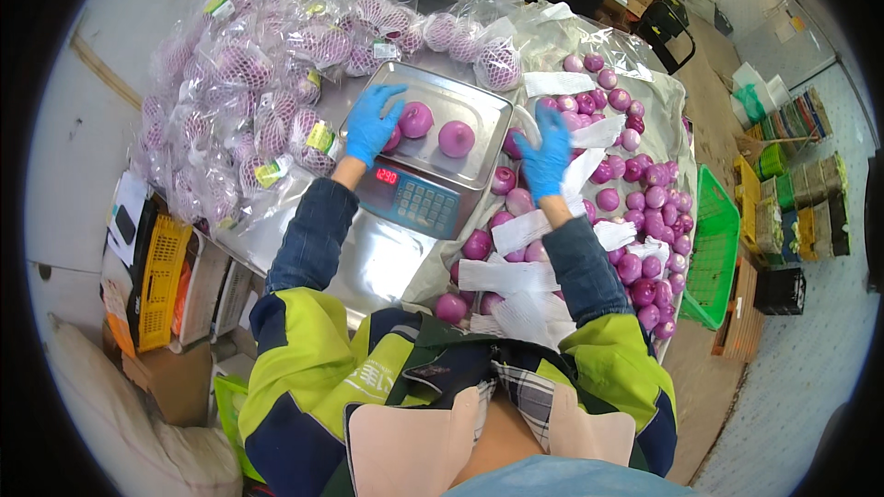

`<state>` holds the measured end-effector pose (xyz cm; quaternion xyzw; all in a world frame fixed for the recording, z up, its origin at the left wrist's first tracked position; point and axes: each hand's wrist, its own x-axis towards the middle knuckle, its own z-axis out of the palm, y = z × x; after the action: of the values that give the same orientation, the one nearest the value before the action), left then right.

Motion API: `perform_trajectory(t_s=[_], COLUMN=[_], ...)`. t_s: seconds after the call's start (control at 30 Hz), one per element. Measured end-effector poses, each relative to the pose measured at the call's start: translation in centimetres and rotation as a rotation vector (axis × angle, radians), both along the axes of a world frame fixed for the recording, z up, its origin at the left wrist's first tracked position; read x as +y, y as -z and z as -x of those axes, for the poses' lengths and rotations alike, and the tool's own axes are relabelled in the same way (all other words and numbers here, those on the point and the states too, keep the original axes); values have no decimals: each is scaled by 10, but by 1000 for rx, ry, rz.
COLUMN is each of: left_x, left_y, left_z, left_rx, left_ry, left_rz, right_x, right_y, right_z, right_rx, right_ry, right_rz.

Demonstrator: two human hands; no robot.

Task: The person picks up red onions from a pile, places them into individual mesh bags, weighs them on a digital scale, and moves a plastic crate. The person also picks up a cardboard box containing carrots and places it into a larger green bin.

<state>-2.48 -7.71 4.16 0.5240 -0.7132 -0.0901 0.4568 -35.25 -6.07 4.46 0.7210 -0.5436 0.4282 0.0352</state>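
My left hand (373,125), in a blue glove, is over the left side of a metal weighing pan (429,164), fingers apart. One purple onion (392,141) shows partly beneath it; whether they touch is unclear. Two more peeled purple onions, one near the middle (416,119) and one to the right (456,139), sit on the pan. The digital scale (414,201) has a lit red display and a keypad. Right of the scale, my gloved right hand (548,152) is spread over loose onions, its thumb close to one onion (512,143).
Clear bags of onions in white foam netting (242,69) crowd the table's left and back. Loose onions (652,221) and white foam net sleeves (507,276) cover the cloth at right. A green crate (711,248) stands beyond the right edge, a yellow crate (160,283) at left.
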Motion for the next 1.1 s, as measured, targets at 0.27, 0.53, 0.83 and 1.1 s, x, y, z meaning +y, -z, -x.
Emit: perform_trajectory(t_s=[0.27, 0.53, 0.83, 1.1], left_x=[184, 225, 213, 183], left_y=[29, 25, -37, -22], left_z=[132, 169, 190, 184], left_rx=[234, 418, -191, 530], left_ry=[491, 498, 705, 415], left_rz=[-336, -511, -51, -487], right_x=[84, 153, 239, 230], right_y=[65, -35, -26, -43], right_z=[118, 82, 37, 30], right_rx=[-6, -662, -501, -1019], right_ry=[101, -37, -412, -452], right_rz=[-439, -224, -529, -861])
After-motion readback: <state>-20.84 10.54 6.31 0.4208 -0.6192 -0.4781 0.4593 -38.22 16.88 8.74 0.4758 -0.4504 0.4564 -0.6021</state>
